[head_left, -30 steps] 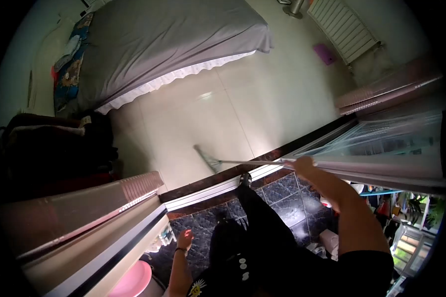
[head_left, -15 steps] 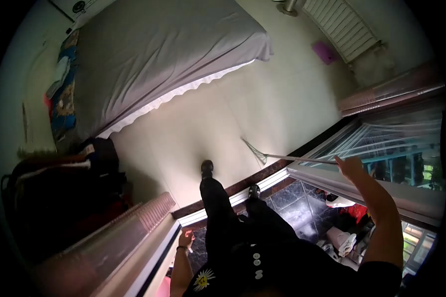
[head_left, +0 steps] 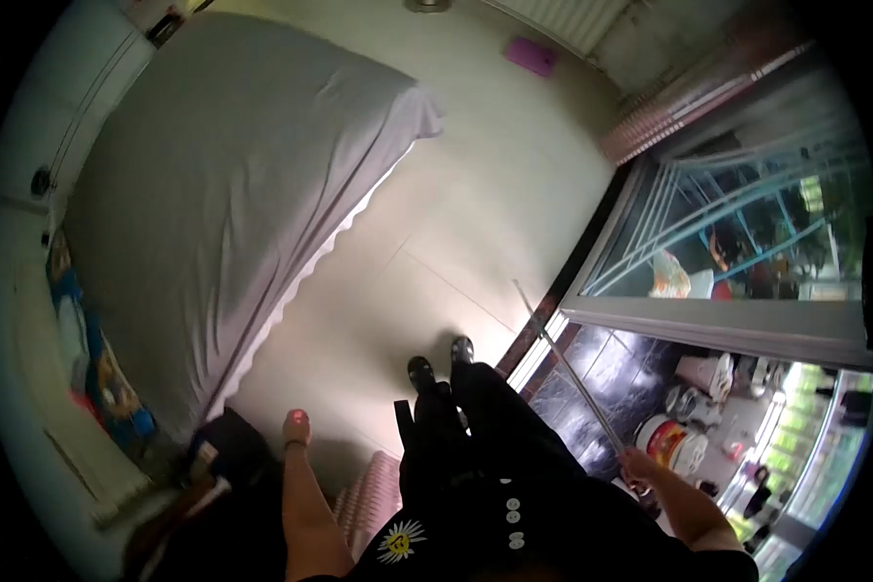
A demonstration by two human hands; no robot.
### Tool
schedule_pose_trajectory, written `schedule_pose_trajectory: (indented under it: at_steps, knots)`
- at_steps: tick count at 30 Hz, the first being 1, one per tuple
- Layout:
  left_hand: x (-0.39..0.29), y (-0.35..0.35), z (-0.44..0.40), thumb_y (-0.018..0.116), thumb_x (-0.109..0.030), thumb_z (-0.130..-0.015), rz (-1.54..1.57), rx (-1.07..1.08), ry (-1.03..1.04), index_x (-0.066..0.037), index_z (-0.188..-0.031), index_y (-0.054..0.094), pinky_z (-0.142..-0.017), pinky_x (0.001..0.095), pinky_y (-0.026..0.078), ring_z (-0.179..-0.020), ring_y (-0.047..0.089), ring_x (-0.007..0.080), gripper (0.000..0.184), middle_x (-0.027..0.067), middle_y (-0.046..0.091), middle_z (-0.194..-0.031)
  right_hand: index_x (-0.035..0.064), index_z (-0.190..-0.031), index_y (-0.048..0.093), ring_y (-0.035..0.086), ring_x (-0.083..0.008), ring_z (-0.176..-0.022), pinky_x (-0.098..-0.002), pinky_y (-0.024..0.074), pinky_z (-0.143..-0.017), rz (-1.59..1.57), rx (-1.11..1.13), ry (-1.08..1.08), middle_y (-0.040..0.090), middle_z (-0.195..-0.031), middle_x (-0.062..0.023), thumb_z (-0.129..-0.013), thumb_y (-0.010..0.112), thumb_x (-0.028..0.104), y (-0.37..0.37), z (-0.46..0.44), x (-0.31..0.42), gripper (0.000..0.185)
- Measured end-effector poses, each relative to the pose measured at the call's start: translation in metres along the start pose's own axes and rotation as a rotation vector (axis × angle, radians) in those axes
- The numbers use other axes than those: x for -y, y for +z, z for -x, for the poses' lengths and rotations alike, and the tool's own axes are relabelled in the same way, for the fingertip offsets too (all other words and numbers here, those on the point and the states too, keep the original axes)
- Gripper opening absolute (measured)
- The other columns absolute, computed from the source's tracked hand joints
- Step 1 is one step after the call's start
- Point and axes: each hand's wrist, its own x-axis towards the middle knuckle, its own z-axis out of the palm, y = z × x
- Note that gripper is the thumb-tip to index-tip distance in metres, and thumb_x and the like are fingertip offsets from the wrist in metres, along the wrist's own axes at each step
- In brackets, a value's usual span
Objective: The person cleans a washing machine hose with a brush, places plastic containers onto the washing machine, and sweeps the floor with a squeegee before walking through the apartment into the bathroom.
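My right hand (head_left: 640, 468) is wrapped round the pale shaft of a long-handled broom (head_left: 580, 380). The shaft slants away across the door sill, and its thin head, blurred now, reaches the light tiled floor (head_left: 456, 242). My left hand (head_left: 298, 428) hangs out to the left with curled fingers, above the floor beside a dark bag (head_left: 225, 448). I make out nothing in it. My two dark shoes stand on the light tiles, just inside the sill.
A bed under a grey sheet (head_left: 242, 184) fills the left side. At right are a glass sliding door (head_left: 727, 320), dark balcony tiles (head_left: 606, 373) and a white bucket (head_left: 671, 444). A pink curtain (head_left: 369, 500) hangs near my left arm. A purple object (head_left: 531, 56) lies farther off.
I have stepped over the sill into the room and the view has turned. The broom now trails beside me at right, its shaft across the sill. My left hand has swung forward.
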Motion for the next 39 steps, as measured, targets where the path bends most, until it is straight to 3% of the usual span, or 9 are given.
schedule_pose_trajectory:
  at_steps: [3, 4, 7, 10, 14, 18, 24, 36, 39]
  knots:
    - [-0.108, -0.018, -0.054, 0.046, -0.025, -0.088, -0.4, -0.146, 0.217, -0.003, -0.094, 0.051, -0.05, 0.0278, 0.043, -0.056, 0.053, 0.0167, 0.024, 0.0031, 0.055, -0.069, 0.0061, -0.1, 0.049, 0.035, -0.0156, -0.033, -0.03, 0.028, -0.031, -0.312, 0.072, 0.051, 0.042, -0.049, -0.0057, -0.09, 0.041, 0.021, 0.059, 0.031, 0.043, 0.019]
    - [-0.145, -0.009, -0.068, 0.047, -0.024, -0.087, -0.2, -0.085, 0.199, -0.004, -0.095, 0.051, -0.05, 0.027, 0.043, -0.056, 0.053, 0.0163, 0.022, 0.0034, 0.055, -0.07, 0.0038, -0.112, 0.043, 0.041, -0.0181, -0.037, -0.0339, 0.0366, -0.035, -0.738, 0.26, -0.034, 0.044, -0.051, -0.0064, -0.09, 0.044, 0.029, 0.068, -0.025, -0.025, 0.033]
    - [-0.232, 0.022, -0.108, 0.044, -0.021, -0.088, 0.016, 0.17, 0.225, -0.007, -0.101, 0.051, -0.052, 0.0229, 0.042, -0.063, 0.055, 0.0136, 0.02, 0.0039, 0.056, -0.077, 0.0027, -0.111, 0.047, 0.045, -0.0179, -0.042, -0.0334, 0.0395, -0.039, -0.592, 0.071, 0.071, 0.048, -0.056, -0.0065, -0.09, 0.046, 0.026, 0.11, -0.023, 0.018, 0.032]
    - [-0.333, 0.079, -0.088, 0.047, -0.011, -0.084, -0.061, 0.331, 0.335, -0.003, -0.1, 0.052, -0.063, 0.0274, 0.048, -0.069, 0.058, 0.0142, 0.018, 0.006, 0.058, -0.077, 0.0008, -0.089, 0.054, 0.048, -0.0178, -0.045, -0.0335, 0.0394, -0.041, -0.356, -0.126, -0.226, 0.048, -0.058, -0.0059, -0.088, 0.048, 0.023, 0.115, -0.023, 0.071, 0.023]
    - [-0.43, 0.136, -0.083, 0.051, -0.022, -0.087, -0.189, 0.589, 0.33, -0.004, -0.104, 0.052, -0.066, 0.0281, 0.05, -0.075, 0.06, 0.0158, 0.025, 0.0087, 0.06, -0.083, 0.0019, -0.091, 0.051, 0.047, -0.0167, -0.043, -0.033, 0.0375, -0.039, -0.379, -0.161, -0.161, 0.045, -0.054, -0.006, -0.089, 0.046, 0.023, 0.058, -0.021, 0.197, 0.022]
    - [-0.541, 0.191, -0.083, 0.052, -0.019, -0.085, -0.204, 0.703, 0.549, -0.004, -0.107, 0.052, -0.071, 0.0292, 0.048, -0.08, 0.06, 0.0162, 0.027, 0.0087, 0.06, -0.092, 0.0058, -0.106, 0.043, 0.045, -0.016, -0.041, -0.0321, 0.0359, -0.035, -0.461, -0.098, -0.202, 0.044, -0.054, -0.0071, -0.088, 0.045, 0.022, 0.005, -0.057, 0.283, 0.024]
    - [-0.715, 0.231, -0.141, 0.053, -0.02, -0.085, -0.253, 0.619, 0.754, -0.005, -0.107, 0.053, -0.069, 0.0275, 0.047, -0.076, 0.06, 0.0162, 0.027, 0.0091, 0.061, -0.087, 0.011, -0.117, 0.036, 0.044, -0.0142, -0.041, -0.0303, 0.0362, -0.035, -0.464, -0.072, -0.355, 0.046, -0.055, -0.0047, -0.084, 0.048, 0.016, -0.095, -0.092, 0.454, 0.035]
    - [-1.015, 0.284, -0.358, 0.049, -0.012, -0.087, -0.324, 0.599, 0.764, -0.006, -0.107, 0.051, -0.075, 0.0279, 0.047, -0.084, 0.058, 0.0138, 0.021, 0.0063, 0.06, -0.09, 0.0096, -0.117, 0.038, 0.046, -0.016, -0.041, -0.0307, 0.0351, -0.034, -0.518, -0.122, -0.109, 0.048, -0.056, -0.0065, -0.086, 0.052, 0.017, -0.232, -0.114, 0.684, 0.035]
    - [-1.037, 0.298, -0.409, 0.052, -0.017, -0.086, 0.089, 0.597, 0.727, -0.004, -0.105, 0.053, -0.07, 0.0272, 0.046, -0.08, 0.056, 0.0143, 0.024, 0.0041, 0.059, -0.087, 0.0087, -0.115, 0.04, 0.049, -0.0175, -0.043, -0.0319, 0.0382, -0.035, -0.516, -0.154, -0.173, 0.05, -0.057, -0.0076, -0.083, 0.054, 0.011, -0.247, -0.164, 0.713, 0.035]
